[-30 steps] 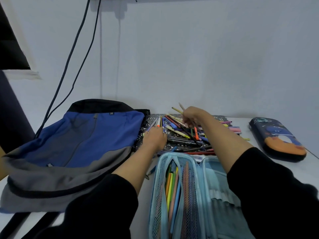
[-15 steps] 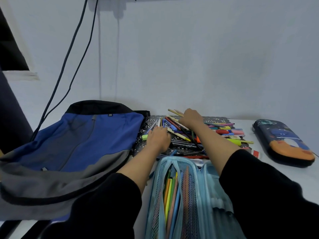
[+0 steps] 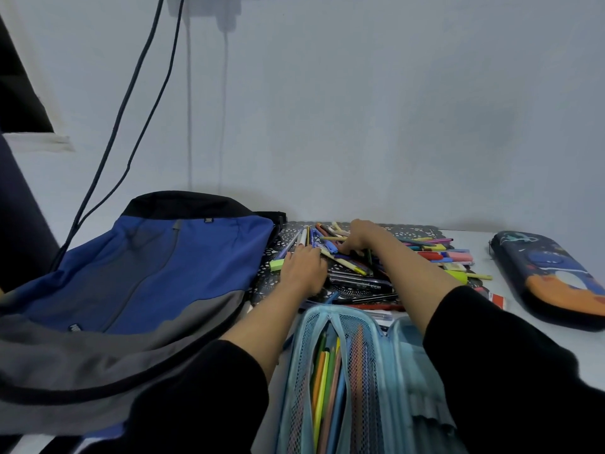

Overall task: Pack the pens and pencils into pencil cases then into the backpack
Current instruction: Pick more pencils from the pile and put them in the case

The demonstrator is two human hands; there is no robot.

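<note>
Pens and pencils [image 3: 357, 271] lie in a loose heap on a dark lace-patterned mat [image 3: 422, 229] at the far side of the white table [image 3: 483, 245], against the wall. From my feed I see a mix of colours: red, pink, yellow, blue and black barrels, with a pale green highlighter [image 3: 276, 265] at the left edge. They cross one another. Those by the left edge run away from me toward the wall, the black pens [image 3: 360, 284] at the near edge lie left to right, and the bright markers [image 3: 448, 256] on the right side also lie mostly left to right.

A second lot, coloured pencils [image 3: 322, 381], sits behind the mesh pocket of the open light-blue pencil case [image 3: 402, 371] nearest me. Their long axes follow the case, running from me toward the heap.

My left hand [image 3: 302, 269] rests palm down on the heap, fingers stretched forward and touching the pens, gripping nothing that I can see. My right hand [image 3: 358, 235] reaches in farther back, fingers curled down among the pens; I cannot tell whether they clamp any.

The blue and grey backpack [image 3: 147, 273] lies flat to the left, touching the mat. A dark cartoon-print pencil case [image 3: 550, 276] lies zipped up on the right, apart from the heap.
</note>
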